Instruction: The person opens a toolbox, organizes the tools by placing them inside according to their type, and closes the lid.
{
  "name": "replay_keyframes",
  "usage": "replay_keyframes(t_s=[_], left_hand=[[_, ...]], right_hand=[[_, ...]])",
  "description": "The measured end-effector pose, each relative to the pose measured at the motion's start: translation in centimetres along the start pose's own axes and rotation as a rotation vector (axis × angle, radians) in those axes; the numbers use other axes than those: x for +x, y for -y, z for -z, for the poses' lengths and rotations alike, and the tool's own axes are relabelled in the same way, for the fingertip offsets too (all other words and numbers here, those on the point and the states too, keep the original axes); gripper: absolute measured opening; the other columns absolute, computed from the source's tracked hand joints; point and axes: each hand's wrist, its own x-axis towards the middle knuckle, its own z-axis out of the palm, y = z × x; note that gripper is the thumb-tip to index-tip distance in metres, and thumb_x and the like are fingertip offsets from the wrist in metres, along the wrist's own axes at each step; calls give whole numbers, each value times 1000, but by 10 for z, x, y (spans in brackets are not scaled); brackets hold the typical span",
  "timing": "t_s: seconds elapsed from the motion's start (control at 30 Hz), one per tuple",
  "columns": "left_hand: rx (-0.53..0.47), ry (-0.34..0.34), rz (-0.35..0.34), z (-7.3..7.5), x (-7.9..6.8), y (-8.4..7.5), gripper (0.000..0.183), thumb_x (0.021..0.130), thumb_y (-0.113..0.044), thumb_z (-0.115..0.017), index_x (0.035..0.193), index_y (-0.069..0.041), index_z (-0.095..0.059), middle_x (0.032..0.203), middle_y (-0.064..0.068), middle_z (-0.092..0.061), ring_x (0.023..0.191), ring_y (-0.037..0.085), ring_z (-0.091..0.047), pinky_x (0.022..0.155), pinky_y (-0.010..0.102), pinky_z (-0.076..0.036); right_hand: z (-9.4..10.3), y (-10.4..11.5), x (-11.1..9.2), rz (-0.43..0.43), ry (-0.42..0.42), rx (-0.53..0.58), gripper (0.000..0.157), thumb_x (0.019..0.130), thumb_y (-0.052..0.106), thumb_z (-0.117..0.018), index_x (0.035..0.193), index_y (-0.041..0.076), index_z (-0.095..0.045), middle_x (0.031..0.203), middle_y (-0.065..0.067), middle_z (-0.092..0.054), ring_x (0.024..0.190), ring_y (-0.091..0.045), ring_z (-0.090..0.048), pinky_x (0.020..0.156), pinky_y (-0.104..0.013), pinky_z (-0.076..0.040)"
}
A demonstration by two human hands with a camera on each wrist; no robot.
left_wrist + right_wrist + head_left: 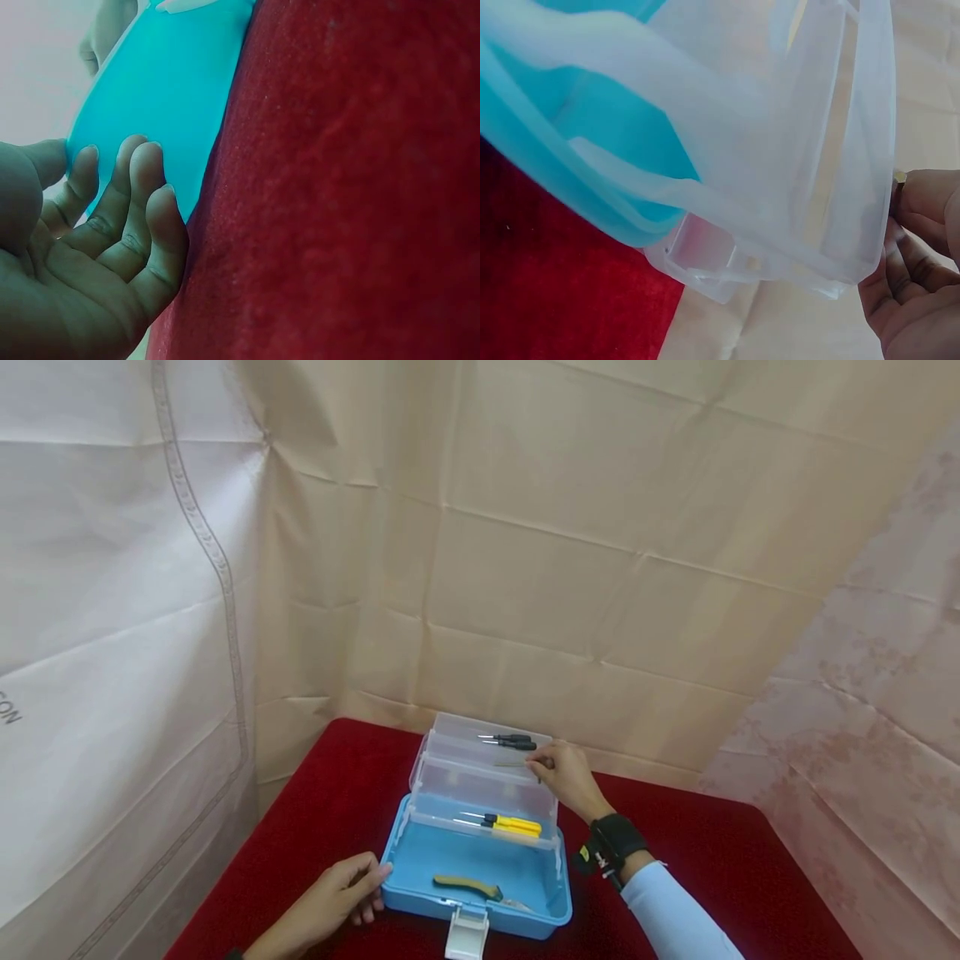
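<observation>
A blue toolbox (420,852) stands with its clear tiered trays (450,774) raised at the back. My left hand (337,887) holds its front left corner, thumb on the rim and fingers against the outer wall, as the left wrist view also shows. Over the upper tray, my right hand (570,774) pinches a thin brass-coloured rod (510,765); its kind is unclear, and the fingers hide one end. Black-handled screwdrivers (513,739) lie in the top tray. Yellow-handled screwdrivers (517,825) lie in the lower tray. In the box bottom are pliers (462,882) with tan handles.
A white latch (467,933) hangs down at the box's front. The box stands on a red cloth-covered table (652,835). Creased beige sheeting (525,585) hangs behind the table, with pale sheets on both sides. A small clear item (516,905) lies beside the pliers.
</observation>
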Motion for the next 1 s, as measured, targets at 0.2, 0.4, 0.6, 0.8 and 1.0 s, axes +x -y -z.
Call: replay_keyframes(t_s=[0.2,0.4,0.6,0.8,1.0], left_hand=[[11,-6,4,4,-3,1,42,102,-45,-47,93,-4,-52,85,10,-65,72,20,-61,61,33,-52],[23,-18,17,6,-9,-1,42,102,-45,-48,93,-4,-52,84,10,-65,72,21,-61,61,33,-52],[38,-36,14,0,-5,-3,43,101,-46,-48,93,-4,-53,83,9,-65,71,21,-61,60,34,-52],[70,-12,-3,1,-6,-4,42,102,-46,-47,93,-5,-54,82,8,-65,71,20,-61,61,33,-52],[70,-35,4,6,-10,-6,43,101,-45,-48,94,-4,-53,82,8,-64,70,21,-61,60,34,-52]], right_hand=[[-4,-2,-2,19,-62,34,15,91,19,-70,102,10,-76,91,6,-63,74,-14,-57,67,-21,-52],[10,-20,-15,24,-114,34,18,93,19,-67,106,9,-74,91,3,-65,73,-16,-56,62,-26,-50],[35,-72,-57,-208,133,-75,23,88,19,-72,108,7,-70,85,-2,-62,70,-17,-54,58,-28,-47],[37,-113,-112,-431,343,-126,33,78,23,-81,102,5,-67,76,-2,-53,67,-16,-49,56,-29,-38],[32,-111,-114,-347,356,-121,19,79,18,-79,86,9,-65,71,1,-53,66,-15,-46,58,-30,-37]])
